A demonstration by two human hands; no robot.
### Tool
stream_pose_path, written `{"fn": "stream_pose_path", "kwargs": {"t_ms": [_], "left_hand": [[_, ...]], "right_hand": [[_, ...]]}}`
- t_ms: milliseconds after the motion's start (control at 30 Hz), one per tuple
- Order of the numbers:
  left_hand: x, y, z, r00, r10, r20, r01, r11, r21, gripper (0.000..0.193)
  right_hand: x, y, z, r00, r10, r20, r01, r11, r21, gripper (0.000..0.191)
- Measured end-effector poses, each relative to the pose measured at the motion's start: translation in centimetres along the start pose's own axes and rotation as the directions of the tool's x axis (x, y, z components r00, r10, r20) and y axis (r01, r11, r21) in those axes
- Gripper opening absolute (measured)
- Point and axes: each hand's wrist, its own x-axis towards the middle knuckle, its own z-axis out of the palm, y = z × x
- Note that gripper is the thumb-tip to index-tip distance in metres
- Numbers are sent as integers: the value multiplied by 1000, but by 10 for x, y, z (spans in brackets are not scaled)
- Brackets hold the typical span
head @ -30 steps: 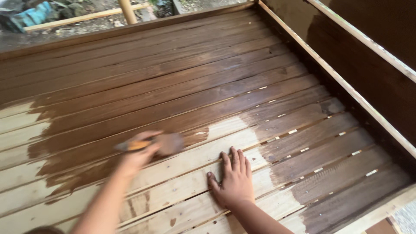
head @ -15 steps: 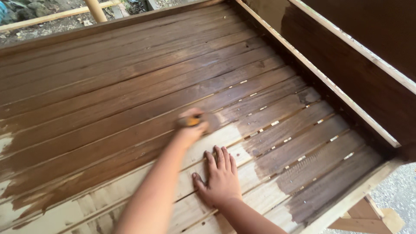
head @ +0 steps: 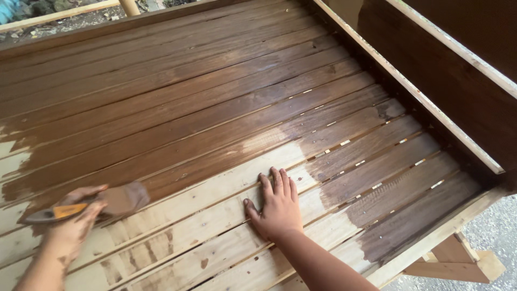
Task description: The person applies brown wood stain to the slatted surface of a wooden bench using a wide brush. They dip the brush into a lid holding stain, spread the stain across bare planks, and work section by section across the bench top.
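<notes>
Brush (head: 89,206) in my left hand (head: 72,221) had swung back to the near left of the slatted panel (head: 226,102); half a second earlier it was up close beside my right hand, and before that somewhere between. So I was stroking back and forth along one band of boards, and the dark stain had crept a little further over the bare wood. My left fingers (head: 86,193) were curled tight round the orange and grey handle, with the wide bristles pointing away from my palm and lying flat on a board at the edge of the wet brown patch. My right hand (head: 277,207) had barely shifted: it lay flat with fingers spread and close together, gripping nothing, pressing down on the pale unstained boards. Beyond my fingertips nearly everything was dark and glossy; the pale strip ran under and between my hands, toward me. Off past my right hand stood a raised side frame (head: 431,70), stained dark inside. No can or tray of stain was in view, so I cannot tell where it stood.
</notes>
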Motion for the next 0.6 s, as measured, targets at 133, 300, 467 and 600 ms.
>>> {"fn": "stream_pose_path", "kwargs": {"t_ms": [133, 300, 467, 600], "left_hand": [[36, -11, 107, 1000, -4, 17, 7, 986, -167, 37], [109, 27, 281, 864, 485, 136, -489, 872, -6, 29], [130, 97, 420, 976, 213, 52, -219, 961, 168, 31], [125, 129, 455, 973, 200, 115, -215, 967, 134, 36]], "right_hand": [[1, 1, 1, 1000, 0, 10, 0, 1000, 1, 75], [1, 3, 5, 1000, -8, 14, 7, 1000, 19, 76], [2, 9, 9, 998, -46, 35, 46, 999, -12, 80], [2, 14, 13, 995, -104, 9, 104, 995, -1, 84]]}}
